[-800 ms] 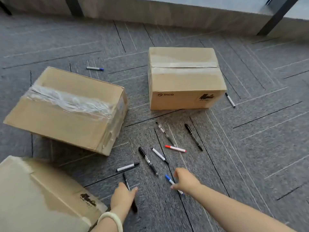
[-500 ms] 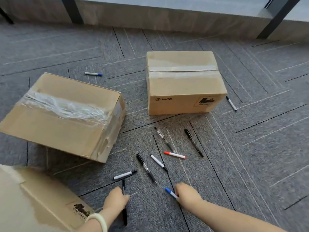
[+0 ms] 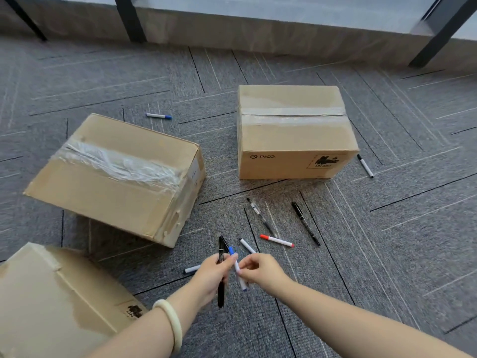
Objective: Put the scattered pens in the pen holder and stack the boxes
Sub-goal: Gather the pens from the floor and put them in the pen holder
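Pens are scattered over the grey carpet in the lower middle of the frame, and two are held above it. A black pen is gripped upright in the closed fingers of the left hand, on whose wrist a pale bangle is worn. A blue-capped marker is pinched between the thumb and fingertips of the right hand, just beside the left hand.

On the floor beyond the hands a red-capped marker, a clear-barrelled pen and a slim black pen are seen. A white marker lies partly hidden behind the right hand, and another white marker shows to the left of the left hand. A blue-capped marker lies apart in the upper left, and a black-capped marker just beside the right edge of the PICO box.

A box with crumpled clear tape is seen at centre left, tilted, and a third box fills the lower left corner. None of the boxes is stacked.
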